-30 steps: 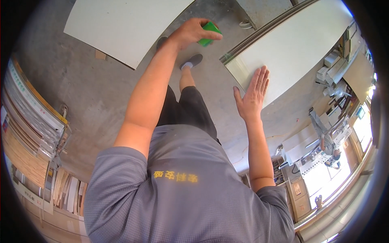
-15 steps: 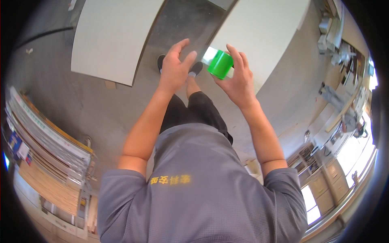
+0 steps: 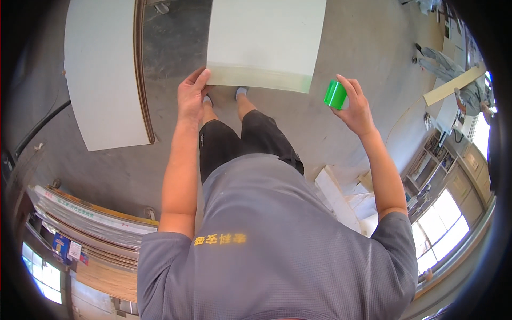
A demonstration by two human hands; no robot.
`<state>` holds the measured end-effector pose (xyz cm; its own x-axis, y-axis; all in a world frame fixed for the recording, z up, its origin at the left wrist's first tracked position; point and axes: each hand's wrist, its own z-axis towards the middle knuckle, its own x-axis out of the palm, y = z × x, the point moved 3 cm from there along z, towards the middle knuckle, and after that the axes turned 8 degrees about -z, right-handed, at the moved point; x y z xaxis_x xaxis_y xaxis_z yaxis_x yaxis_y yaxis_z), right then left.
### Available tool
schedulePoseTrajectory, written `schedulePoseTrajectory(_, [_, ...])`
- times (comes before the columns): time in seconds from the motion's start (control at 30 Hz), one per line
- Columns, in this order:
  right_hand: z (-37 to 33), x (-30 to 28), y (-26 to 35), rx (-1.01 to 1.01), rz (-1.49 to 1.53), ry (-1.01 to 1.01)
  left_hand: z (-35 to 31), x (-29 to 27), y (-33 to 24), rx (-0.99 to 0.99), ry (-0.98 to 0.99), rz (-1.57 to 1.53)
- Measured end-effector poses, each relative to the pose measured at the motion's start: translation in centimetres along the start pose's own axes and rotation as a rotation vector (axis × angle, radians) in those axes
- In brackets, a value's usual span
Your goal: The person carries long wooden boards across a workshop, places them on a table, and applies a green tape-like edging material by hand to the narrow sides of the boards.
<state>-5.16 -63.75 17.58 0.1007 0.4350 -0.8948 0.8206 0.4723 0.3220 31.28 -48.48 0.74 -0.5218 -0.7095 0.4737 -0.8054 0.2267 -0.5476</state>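
My right hand (image 3: 358, 109) is closed around a roll of wide green tape (image 3: 335, 95), held off to the right of a white panel (image 3: 266, 37). A pale, see-through green tape strip (image 3: 256, 76) spans the panel's near end from side to side. At the panel's near left corner, my left hand (image 3: 193, 96) pinches the strip's end, thumb on top. Whether the strip lies flat on the panel or is held just above it, I cannot tell. The stretch of tape between panel and roll is hardly visible.
Another white panel (image 3: 104, 74), on a stack with brown edges, lies to the left. Long wrapped boards (image 3: 96, 216) are piled at lower left. Pale offcuts (image 3: 338, 200) rest by my right side. A person (image 3: 445, 66) is at the far right near a long board (image 3: 453, 85).
My hands have spread wide apart, drawing tape out from the roll. The left one has reached the panel's corner. The right-hand panel now appears straight ahead of me.
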Motion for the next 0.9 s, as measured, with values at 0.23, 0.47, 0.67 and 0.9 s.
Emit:
schedulePoseTrajectory(0.23, [2.3, 7.2, -4.8, 0.090, 0.015, 0.089, 1.9, -1.5, 1.1, -0.099, 0.075, -0.137])
schedulePoseTrajectory(0.47, [7.7, 29.4, -1.6, 0.134, 0.412, 0.063, 8.8, -5.1, 14.3, 0.276, 0.441, 0.893])
schedulePoseTrajectory(0.67, [8.3, 27.1, 7.2, 0.325, 0.667, 0.136, 15.4, -6.3, 19.9, -0.003, 0.315, 0.845])
schedulePoseTrajectory(0.9, [6.5, 10.4, 19.0, -0.415, 0.008, -0.021, 14.9, -6.5, 13.6, -0.341, 0.252, 0.120])
